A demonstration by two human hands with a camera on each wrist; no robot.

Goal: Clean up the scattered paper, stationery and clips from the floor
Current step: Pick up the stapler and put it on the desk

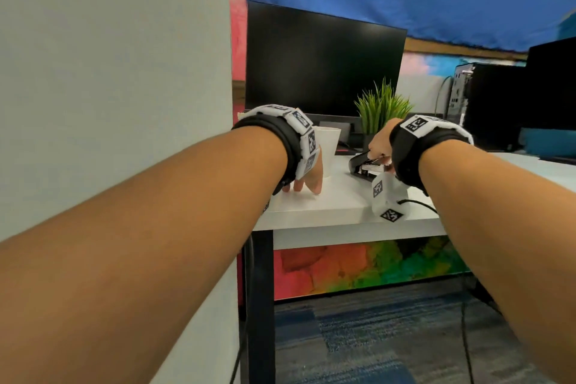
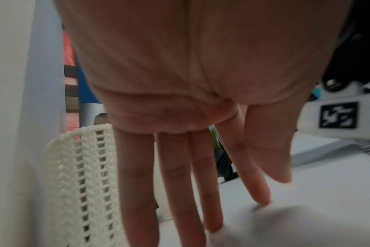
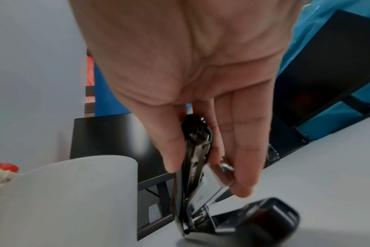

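Right hand (image 3: 180,70) pointing down over white desk top (image 1: 327,206), thumb and fingers pinching raised upper arm of black and chrome metal stapler (image 3: 192,168). Left hand (image 2: 169,100) flat and relaxed, straight fingers (image 2: 137,175) down on same desk, holding nothing.

At 12 o'clock of left hand, white plastic cup (image 1: 327,140); at its 9 o'clock, white woven basket (image 2: 74,167) against pale wall. Behind, dark flat monitor (image 1: 318,62) and small spiky green plant (image 1: 381,106).

Stapler on desk at 3 o'clock of cup, hinged wide apart, base flat, staple channel exposed.
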